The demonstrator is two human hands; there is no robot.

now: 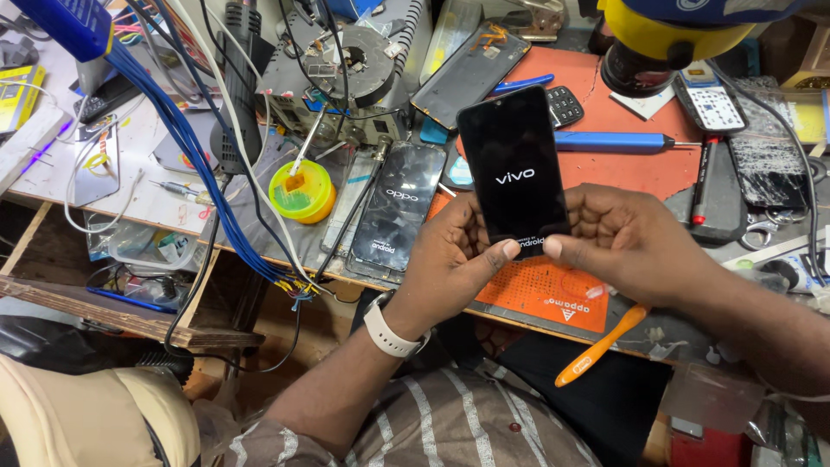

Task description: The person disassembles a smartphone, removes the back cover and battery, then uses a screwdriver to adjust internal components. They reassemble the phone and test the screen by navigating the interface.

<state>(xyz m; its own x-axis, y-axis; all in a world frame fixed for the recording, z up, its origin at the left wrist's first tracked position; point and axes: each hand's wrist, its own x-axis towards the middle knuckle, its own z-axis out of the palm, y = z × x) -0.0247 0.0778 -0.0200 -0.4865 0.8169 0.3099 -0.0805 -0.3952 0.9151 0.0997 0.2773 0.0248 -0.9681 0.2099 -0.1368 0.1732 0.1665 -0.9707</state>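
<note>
I hold a black smartphone (513,169) upright over the workbench, its dark screen showing white logos. My left hand (450,259) grips its lower left edge, thumb on the bottom of the screen. My right hand (627,242) grips the lower right edge, its thumb meeting the left one. A white watch sits on my left wrist (391,331). Under the phone lies an orange work mat (640,169).
A second black phone (396,212) lies on the bench to the left. Nearby are a yellow-green round tub (303,192), a bundle of blue wires (186,143), a blue screwdriver (618,141), an orange toothbrush (601,346), keypad phones and a cracked screen (765,169).
</note>
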